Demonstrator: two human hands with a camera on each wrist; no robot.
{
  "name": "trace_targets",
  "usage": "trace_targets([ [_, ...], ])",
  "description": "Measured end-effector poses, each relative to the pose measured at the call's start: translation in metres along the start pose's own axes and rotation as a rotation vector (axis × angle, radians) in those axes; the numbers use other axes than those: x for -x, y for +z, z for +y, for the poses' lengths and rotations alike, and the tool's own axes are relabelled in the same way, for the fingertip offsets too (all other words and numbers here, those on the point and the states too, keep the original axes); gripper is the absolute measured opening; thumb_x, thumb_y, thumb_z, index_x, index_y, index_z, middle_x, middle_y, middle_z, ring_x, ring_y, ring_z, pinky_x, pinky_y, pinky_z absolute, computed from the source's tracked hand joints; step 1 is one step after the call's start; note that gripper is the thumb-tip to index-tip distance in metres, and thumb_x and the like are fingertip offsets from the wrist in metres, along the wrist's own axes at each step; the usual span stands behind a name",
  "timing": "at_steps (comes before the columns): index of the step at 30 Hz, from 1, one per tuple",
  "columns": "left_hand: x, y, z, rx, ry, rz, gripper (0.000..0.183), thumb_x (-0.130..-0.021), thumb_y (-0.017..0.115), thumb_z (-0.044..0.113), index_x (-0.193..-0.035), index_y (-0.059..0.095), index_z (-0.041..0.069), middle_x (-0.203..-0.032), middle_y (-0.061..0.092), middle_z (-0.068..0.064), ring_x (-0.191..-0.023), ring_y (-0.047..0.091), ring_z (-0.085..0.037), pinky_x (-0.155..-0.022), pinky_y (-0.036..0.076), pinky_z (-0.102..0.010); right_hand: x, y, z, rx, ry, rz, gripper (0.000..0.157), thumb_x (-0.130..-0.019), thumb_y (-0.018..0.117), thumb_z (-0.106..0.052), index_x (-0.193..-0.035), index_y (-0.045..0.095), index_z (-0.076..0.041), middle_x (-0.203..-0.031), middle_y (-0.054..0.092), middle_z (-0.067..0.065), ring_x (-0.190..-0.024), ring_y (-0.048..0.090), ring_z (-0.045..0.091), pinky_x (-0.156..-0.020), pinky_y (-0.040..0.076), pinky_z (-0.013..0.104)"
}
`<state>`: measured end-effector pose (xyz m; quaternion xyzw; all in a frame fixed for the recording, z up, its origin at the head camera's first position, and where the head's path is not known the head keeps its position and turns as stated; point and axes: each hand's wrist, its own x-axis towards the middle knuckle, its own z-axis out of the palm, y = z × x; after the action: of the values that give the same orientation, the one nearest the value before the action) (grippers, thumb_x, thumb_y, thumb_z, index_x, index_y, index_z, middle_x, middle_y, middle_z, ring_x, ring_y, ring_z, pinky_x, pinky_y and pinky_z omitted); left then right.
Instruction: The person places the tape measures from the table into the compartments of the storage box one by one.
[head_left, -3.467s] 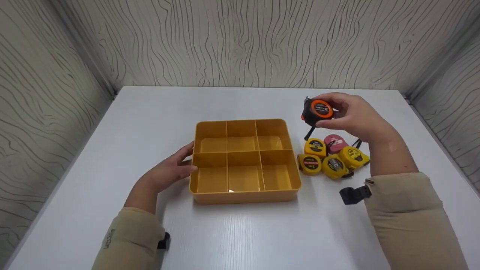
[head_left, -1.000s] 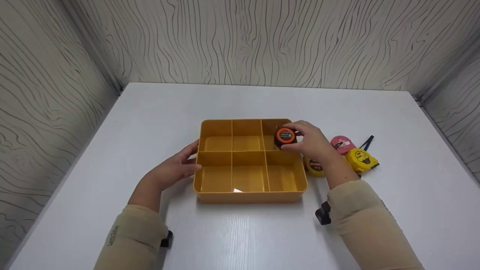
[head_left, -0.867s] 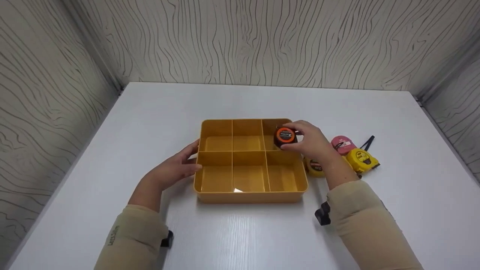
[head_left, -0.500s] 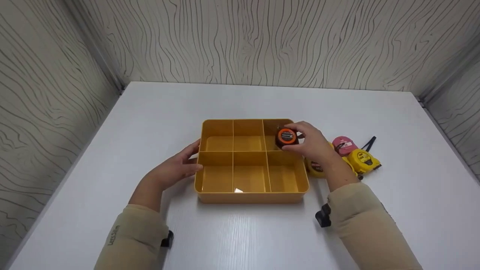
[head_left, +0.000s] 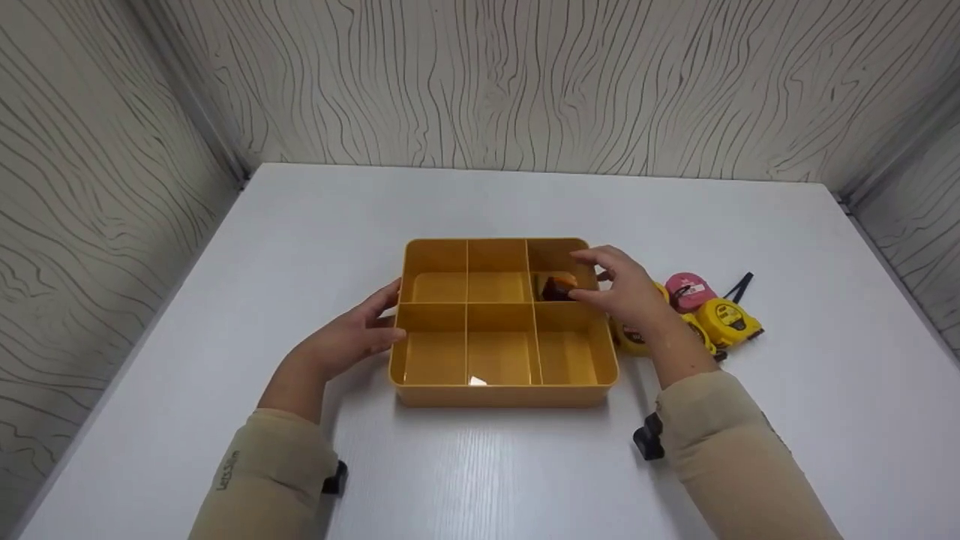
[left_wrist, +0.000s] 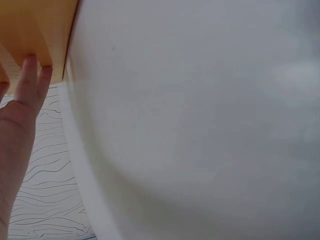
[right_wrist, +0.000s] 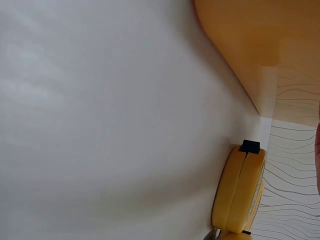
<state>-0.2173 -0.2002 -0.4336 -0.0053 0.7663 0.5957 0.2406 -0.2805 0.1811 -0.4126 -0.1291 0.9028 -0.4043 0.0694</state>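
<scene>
A yellow divided box stands on the table. My left hand rests against its left wall with fingers fairly straight; the left wrist view shows fingertips touching the outer side. Over the back right compartment, my right hand has its thumb and fingers spread apart with nothing between them. Just below, a black and orange tape measure lies inside that compartment, partly hidden by the divider. To the right of the box are a pink tape measure and several yellow tape measures, some partly behind the right hand.
The white table carries everything. A wood-grain patterned panel rises along its back edge, with similar panels at both sides. In the right wrist view, a yellow tape measure stands close to the box's wall.
The right hand carried the black and orange tape measure left from above the pile into the back right compartment and let go of it. The left hand stays at the box.
</scene>
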Motion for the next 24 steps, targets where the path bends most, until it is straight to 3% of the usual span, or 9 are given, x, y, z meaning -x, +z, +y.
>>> trace_targets([
  [8, 0.001, 0.000, 0.001, 0.012, 0.001, -0.005, 0.080, -0.076, 0.072, 0.034, -0.140, 0.025, 0.046, -0.146, 0.026, 0.013, -0.129, 0.035, -0.012, -0.102, 0.036, -0.039, 0.001, -0.001, 0.001, -0.007, -0.073, 0.015, 0.058, -0.079, 0.072, -0.026, -0.131, 0.049, -0.014, -0.132, 0.045, 0.003, -0.118, 0.043, 0.027, -0.098, 0.039, 0.044],
  [17, 0.000, 0.001, 0.002, -0.002, -0.023, 0.012, 0.085, -0.070, 0.075, 0.041, -0.139, 0.026, 0.047, -0.146, 0.027, 0.014, -0.128, 0.036, -0.011, -0.103, 0.035, -0.040, 0.003, -0.007, 0.001, -0.103, -0.019, 0.008, 0.064, -0.076, 0.073, -0.035, -0.133, 0.047, -0.019, -0.133, 0.044, -0.001, -0.121, 0.041, 0.026, -0.101, 0.036, 0.045],
  [24, 0.001, 0.002, 0.003, -0.011, -0.028, 0.024, 0.083, -0.071, 0.074, 0.041, -0.138, 0.027, 0.048, -0.145, 0.028, 0.014, -0.128, 0.036, -0.011, -0.102, 0.035, -0.041, 0.014, -0.026, 0.003, -0.169, 0.024, 0.044, 0.071, -0.072, 0.072, -0.047, -0.134, 0.044, -0.026, -0.135, 0.043, -0.003, -0.122, 0.042, 0.020, -0.100, 0.038, 0.041],
])
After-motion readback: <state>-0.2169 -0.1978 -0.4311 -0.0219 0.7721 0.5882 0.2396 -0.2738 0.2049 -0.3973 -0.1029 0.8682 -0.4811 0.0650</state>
